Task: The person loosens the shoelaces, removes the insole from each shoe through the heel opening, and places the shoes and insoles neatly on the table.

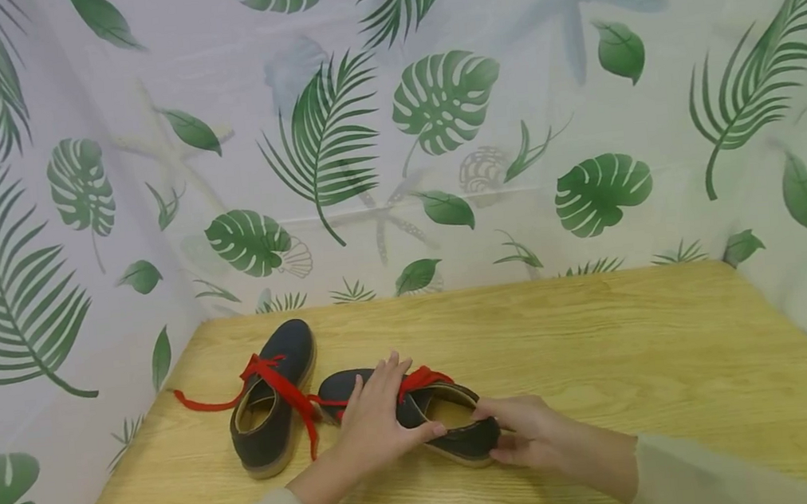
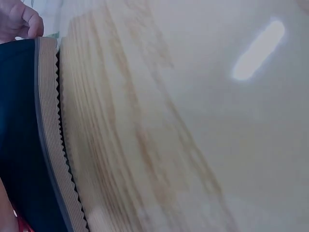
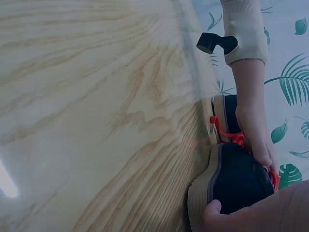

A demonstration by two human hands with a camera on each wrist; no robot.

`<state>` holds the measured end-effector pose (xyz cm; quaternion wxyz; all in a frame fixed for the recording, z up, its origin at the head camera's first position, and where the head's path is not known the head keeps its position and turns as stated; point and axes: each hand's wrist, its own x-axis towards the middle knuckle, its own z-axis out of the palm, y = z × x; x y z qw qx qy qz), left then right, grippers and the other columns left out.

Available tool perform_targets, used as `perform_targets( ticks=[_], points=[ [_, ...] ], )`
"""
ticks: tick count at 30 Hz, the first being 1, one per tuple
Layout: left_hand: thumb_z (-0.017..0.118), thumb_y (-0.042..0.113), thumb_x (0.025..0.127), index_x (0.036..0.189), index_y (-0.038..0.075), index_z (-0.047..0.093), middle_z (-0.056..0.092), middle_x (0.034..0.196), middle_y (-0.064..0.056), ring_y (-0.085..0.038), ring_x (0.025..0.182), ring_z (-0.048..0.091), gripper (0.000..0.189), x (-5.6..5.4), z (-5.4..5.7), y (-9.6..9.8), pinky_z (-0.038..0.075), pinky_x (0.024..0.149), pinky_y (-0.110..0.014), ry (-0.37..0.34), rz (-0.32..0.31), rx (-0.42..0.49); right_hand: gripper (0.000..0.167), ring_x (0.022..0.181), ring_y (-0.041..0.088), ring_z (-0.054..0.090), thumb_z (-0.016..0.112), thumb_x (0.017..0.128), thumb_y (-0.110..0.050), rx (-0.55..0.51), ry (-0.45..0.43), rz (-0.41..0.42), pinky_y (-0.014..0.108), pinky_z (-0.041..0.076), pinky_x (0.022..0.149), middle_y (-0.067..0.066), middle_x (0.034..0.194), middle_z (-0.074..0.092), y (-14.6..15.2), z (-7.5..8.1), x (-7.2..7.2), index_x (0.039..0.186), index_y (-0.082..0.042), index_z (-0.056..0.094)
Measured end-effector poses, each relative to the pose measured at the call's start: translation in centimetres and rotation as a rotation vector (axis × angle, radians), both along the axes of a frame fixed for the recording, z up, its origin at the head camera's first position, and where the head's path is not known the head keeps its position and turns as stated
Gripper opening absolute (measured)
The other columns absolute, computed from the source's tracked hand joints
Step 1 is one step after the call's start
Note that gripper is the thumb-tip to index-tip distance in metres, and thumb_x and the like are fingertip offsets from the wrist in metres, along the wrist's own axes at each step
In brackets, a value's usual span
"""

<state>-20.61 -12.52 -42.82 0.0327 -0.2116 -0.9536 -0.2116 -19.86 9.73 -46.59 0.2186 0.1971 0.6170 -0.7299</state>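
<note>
Lower centre: right hand point(image 1: 535, 433) pinches a dark shoe point(image 1: 410, 415) by its heel point(image 1: 471, 442); left hand point(image 1: 376, 418) lies straight-fingered across it, contact unclear. Likely light, firm-soled; best gripped there, at the heel.

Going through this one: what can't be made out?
Head: part of the red lace on the held lace-up shoe, behind the left hand.
Left wrist: that shoe's toe end, cut off by the bottom edge.
Right wrist: much of the other shoe, behind the left arm.

Hands point(image 3: 257, 133) touching dark shoe point(image 3: 236, 181); second shoe point(image 3: 231, 110) beyond.
</note>
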Motion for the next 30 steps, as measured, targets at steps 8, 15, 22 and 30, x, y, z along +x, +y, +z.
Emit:
perform_targets(
  ticks=[8,15,22,30],
  points=[
    [0.063,0.076,0.067,0.144,0.016,0.037,0.042,0.146,-0.006,-0.030,0.138,0.033,0.101,0.5,-0.3,0.5,0.027,0.108,-0.059,0.071,-0.091,-0.078,0.028,0.083,0.018,0.056,0.069,0.073,-0.011,-0.005,-0.013,0.046,0.025,0.052,0.066,0.015,0.113,0.047,2.0,2.8,1.2,0.097,-0.004,0.056],
    [0.063,0.073,0.070,0.146,0.014,0.035,0.040,0.148,-0.004,-0.030,0.140,0.029,0.100,1.2,0.0,1.8,0.026,0.110,-0.057,0.014,-0.121,-0.150,0.028,0.084,0.017,0.056,0.063,0.077,-0.008,-0.035,0.010,0.098,0.022,0.050,0.066,0.023,0.123,0.037,3.9,5.7,2.5,0.102,-0.002,0.054],
    [0.057,0.072,0.077,0.148,0.015,0.032,0.030,0.154,-0.004,-0.028,0.141,0.027,0.094,1.6,-0.5,2.3,0.024,0.111,-0.055,0.036,-0.176,-0.192,0.015,0.084,0.014,0.055,0.060,0.082,-0.010,0.009,0.023,0.154,0.023,0.051,0.070,0.031,0.135,0.028,6.3,5.7,2.4,0.096,-0.006,0.062],
    [0.048,0.076,0.079,0.151,0.020,0.025,0.027,0.155,-0.007,-0.027,0.142,0.026,0.095,1.8,-1.3,1.7,0.024,0.111,-0.055,0.126,-0.168,-0.269,0.014,0.081,0.013,0.057,0.060,0.084,-0.012,-0.004,0.045,0.181,0.024,0.052,0.070,0.024,0.123,0.035,7.7,4.9,2.1,0.096,-0.006,0.064]
  ],
)
